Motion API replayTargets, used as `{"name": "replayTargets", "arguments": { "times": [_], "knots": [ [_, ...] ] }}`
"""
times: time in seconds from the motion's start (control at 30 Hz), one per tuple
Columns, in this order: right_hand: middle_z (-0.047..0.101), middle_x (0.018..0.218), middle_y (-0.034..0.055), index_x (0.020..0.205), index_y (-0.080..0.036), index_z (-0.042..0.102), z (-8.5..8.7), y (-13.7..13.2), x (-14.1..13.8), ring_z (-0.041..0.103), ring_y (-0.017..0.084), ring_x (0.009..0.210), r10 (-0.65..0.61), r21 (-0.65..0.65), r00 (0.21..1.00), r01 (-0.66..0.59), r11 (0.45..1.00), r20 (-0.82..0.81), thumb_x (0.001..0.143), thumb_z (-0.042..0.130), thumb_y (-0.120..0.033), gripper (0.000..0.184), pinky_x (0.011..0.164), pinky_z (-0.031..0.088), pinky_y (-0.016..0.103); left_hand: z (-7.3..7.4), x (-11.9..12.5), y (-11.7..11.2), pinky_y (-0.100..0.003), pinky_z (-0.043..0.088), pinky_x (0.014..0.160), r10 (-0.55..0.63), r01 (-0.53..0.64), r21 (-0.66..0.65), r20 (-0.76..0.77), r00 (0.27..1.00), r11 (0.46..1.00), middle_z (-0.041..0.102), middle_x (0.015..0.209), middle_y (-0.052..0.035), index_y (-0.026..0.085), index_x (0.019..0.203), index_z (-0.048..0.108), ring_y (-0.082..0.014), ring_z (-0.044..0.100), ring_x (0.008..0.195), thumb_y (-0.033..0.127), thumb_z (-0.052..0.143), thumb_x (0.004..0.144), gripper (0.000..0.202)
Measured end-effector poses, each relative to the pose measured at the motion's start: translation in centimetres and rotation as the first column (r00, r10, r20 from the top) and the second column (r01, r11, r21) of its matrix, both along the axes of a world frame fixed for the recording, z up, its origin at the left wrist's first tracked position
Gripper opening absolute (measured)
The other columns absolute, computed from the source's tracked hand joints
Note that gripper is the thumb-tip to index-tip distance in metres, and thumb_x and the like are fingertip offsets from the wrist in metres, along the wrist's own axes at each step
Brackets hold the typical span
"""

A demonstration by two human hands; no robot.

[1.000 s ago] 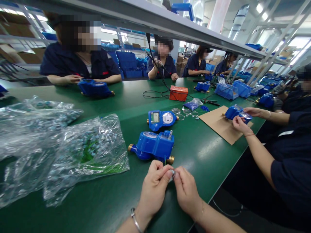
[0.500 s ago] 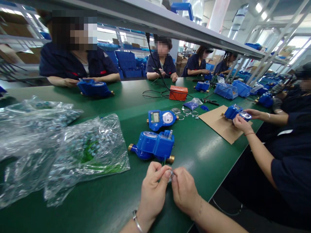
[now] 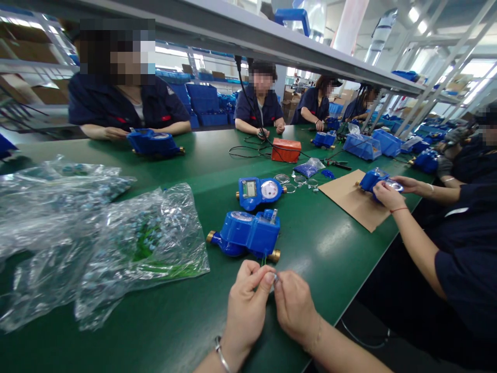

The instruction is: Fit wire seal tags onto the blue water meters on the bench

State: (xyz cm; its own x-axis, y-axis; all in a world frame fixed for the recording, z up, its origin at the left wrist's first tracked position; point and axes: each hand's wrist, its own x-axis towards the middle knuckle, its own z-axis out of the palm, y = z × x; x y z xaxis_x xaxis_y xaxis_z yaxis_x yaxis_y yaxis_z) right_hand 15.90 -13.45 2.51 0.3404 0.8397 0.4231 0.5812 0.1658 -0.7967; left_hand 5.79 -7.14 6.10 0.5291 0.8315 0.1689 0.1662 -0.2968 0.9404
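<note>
My left hand (image 3: 245, 305) and my right hand (image 3: 294, 306) meet at the near edge of the green table (image 3: 322, 243). Both are closed in a pinch on one small pale part (image 3: 274, 280) between their fingertips. A thin green wire (image 3: 264, 257) runs from that part up to the blue water meter (image 3: 246, 234) lying just beyond my hands, brass ends to left and right. A second blue meter (image 3: 259, 190) lies face up farther back.
Clear plastic bags (image 3: 135, 243) of small parts lie to the left. To the right a co-worker's hands (image 3: 388, 194) hold a blue meter over a cardboard sheet (image 3: 351, 199). An orange box (image 3: 286, 149), cables, blue bins and more seated workers are beyond.
My hands have stayed pinched together at the same spot, shifting only slightly. The co-worker on the right has drawn their hands closer onto their meter.
</note>
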Motion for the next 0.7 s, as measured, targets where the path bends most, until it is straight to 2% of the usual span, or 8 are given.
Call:
{"name": "replayTargets", "arguments": {
  "times": [0.07, 0.17, 0.2, 0.3, 0.37, 0.43, 0.57, 0.7],
  "knots": [
    [0.043, 0.051, -0.0021, 0.066, -0.020, 0.042, 0.1, 0.5, -0.2, 0.041, 0.013, 0.047, 0.094, -0.083, 0.895, -0.145, 0.986, -0.435, 0.090, 0.030, -0.030, 0.028, 0.051, 0.035, 0.026, 0.0, 0.0, 0.0, -0.022, 0.043, 0.069, -0.008, 0.008, -0.001, -0.014, 1.000, 1.000, 0.046, 0.081, -0.0005, 0.019, 0.075, 0.065, -0.0133, 0.052, 0.074, 0.034, 0.047, 0.087, 0.026],
    [0.022, 0.039, -0.0106, 0.065, -0.024, 0.032, 0.3, 1.1, -0.3, 0.016, 0.009, 0.031, 0.134, -0.093, 0.455, -0.444, 0.891, -0.880, 0.087, 0.024, -0.033, 0.026, 0.037, 0.021, 0.023, -0.2, 0.0, 0.2, -0.022, 0.043, 0.070, 0.005, -0.004, 0.021, -0.049, 0.999, 1.000, 0.046, 0.081, -0.0005, 0.020, 0.075, 0.064, -0.0135, 0.052, 0.076, 0.034, 0.047, 0.087, 0.026],
    [0.023, 0.039, -0.0109, 0.066, -0.023, 0.033, 0.4, 1.2, -0.1, 0.015, 0.009, 0.032, 0.129, -0.080, 0.403, -0.462, 0.883, -0.906, 0.087, 0.026, -0.034, 0.025, 0.037, 0.019, 0.022, -0.3, 0.0, 0.3, -0.023, 0.043, 0.071, 0.011, -0.008, 0.039, -0.060, 0.998, 0.999, 0.046, 0.082, -0.0005, 0.020, 0.077, 0.065, -0.0139, 0.053, 0.077, 0.034, 0.047, 0.087, 0.025],
    [0.034, 0.046, -0.0075, 0.065, -0.020, 0.039, 0.5, 1.0, 0.7, 0.028, 0.008, 0.041, 0.111, -0.114, 0.655, -0.291, 0.950, -0.748, 0.088, 0.036, -0.036, 0.029, 0.045, 0.025, 0.022, -0.4, -0.3, 0.4, -0.024, 0.043, 0.077, 0.061, -0.053, 0.102, -0.080, 0.995, 0.993, 0.048, 0.088, -0.0013, 0.022, 0.093, 0.066, -0.0153, 0.053, 0.084, 0.036, 0.050, 0.085, 0.022],
    [0.040, 0.054, -0.0044, 0.064, -0.019, 0.041, 0.5, 0.5, 1.5, 0.037, 0.010, 0.051, 0.094, -0.140, 0.893, -0.171, 0.975, -0.440, 0.091, 0.036, -0.034, 0.031, 0.052, 0.028, 0.023, -0.4, -0.6, 0.5, -0.025, 0.042, 0.077, 0.113, -0.098, 0.139, -0.099, 0.989, 0.985, 0.051, 0.090, -0.0020, 0.021, 0.098, 0.064, -0.0160, 0.053, 0.085, 0.038, 0.052, 0.083, 0.025],
    [0.044, 0.061, -0.0017, 0.067, -0.019, 0.043, 0.3, 0.1, 2.0, 0.042, 0.012, 0.058, 0.111, -0.133, 0.992, -0.119, 0.984, -0.065, 0.092, 0.033, -0.028, 0.028, 0.057, 0.030, 0.025, -0.5, -0.7, 0.6, -0.024, 0.041, 0.068, 0.099, -0.071, 0.151, -0.189, 0.977, 0.986, 0.053, 0.079, -0.0018, 0.018, 0.079, 0.064, -0.0158, 0.054, 0.075, 0.042, 0.049, 0.085, 0.029],
    [0.050, 0.067, 0.0025, 0.072, -0.018, 0.047, -0.4, -0.3, 2.2, 0.045, 0.016, 0.065, 0.177, -0.111, 0.863, -0.141, 0.984, 0.473, 0.088, 0.032, -0.018, 0.022, 0.062, 0.032, 0.029, -1.3, -0.6, 0.9, -0.025, 0.033, 0.053, -0.079, 0.094, 0.019, -0.401, 0.913, 0.995, 0.052, 0.057, -0.0010, 0.018, 0.055, 0.051, -0.0158, 0.050, 0.054, 0.047, 0.031, 0.091, 0.050],
    [0.052, 0.068, 0.0042, 0.074, -0.018, 0.048, -0.7, 0.0, 1.9, 0.045, 0.017, 0.065, 0.151, -0.108, 0.789, -0.107, 0.988, 0.595, 0.087, 0.032, -0.017, 0.021, 0.063, 0.032, 0.030, -1.9, -0.3, 0.9, -0.026, 0.036, 0.060, -0.110, 0.098, -0.053, -0.330, 0.938, 0.994, 0.061, 0.067, -0.0037, 0.019, 0.066, 0.054, -0.0180, 0.055, 0.062, 0.045, 0.026, 0.093, 0.047]
  ]
}}
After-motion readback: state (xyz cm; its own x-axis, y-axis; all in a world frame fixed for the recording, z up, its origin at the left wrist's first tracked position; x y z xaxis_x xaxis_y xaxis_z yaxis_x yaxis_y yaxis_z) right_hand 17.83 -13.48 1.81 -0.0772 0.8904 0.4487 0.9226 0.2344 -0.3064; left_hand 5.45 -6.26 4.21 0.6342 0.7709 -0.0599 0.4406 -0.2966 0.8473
